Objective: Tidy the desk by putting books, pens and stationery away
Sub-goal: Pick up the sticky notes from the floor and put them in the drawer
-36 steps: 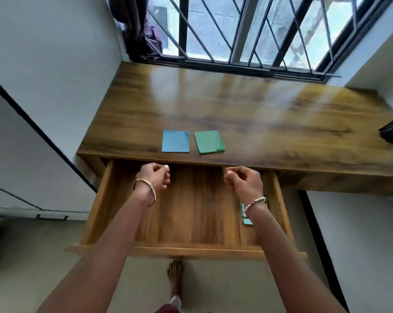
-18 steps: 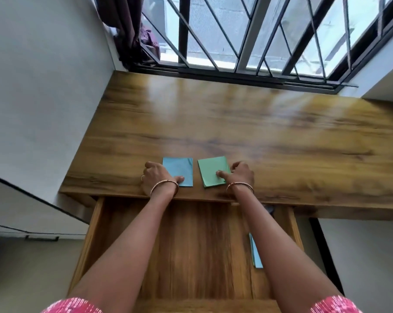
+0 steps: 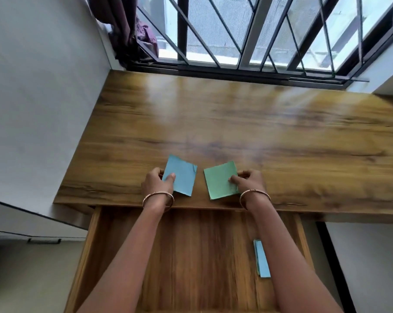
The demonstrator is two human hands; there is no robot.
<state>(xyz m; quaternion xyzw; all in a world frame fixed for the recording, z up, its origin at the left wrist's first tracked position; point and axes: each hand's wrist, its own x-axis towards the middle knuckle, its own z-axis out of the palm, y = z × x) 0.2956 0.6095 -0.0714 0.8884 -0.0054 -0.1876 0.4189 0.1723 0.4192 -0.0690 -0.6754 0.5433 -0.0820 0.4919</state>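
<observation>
Left hand [image 3: 156, 184] pinch on blue pad [image 3: 183, 177]: thumb on top, fingers curled at its left edge. Right hand [image 3: 247, 182] likewise on green pad [image 3: 219, 180], at its right edge. Both near desk [image 3: 236, 123] front edge, apart, just above open drawer [image 3: 191, 256]. Probably light, thin, floppy paper; slides easily on wood. Best taken by an edge, thumb over, fingers under, not by a corner.
</observation>
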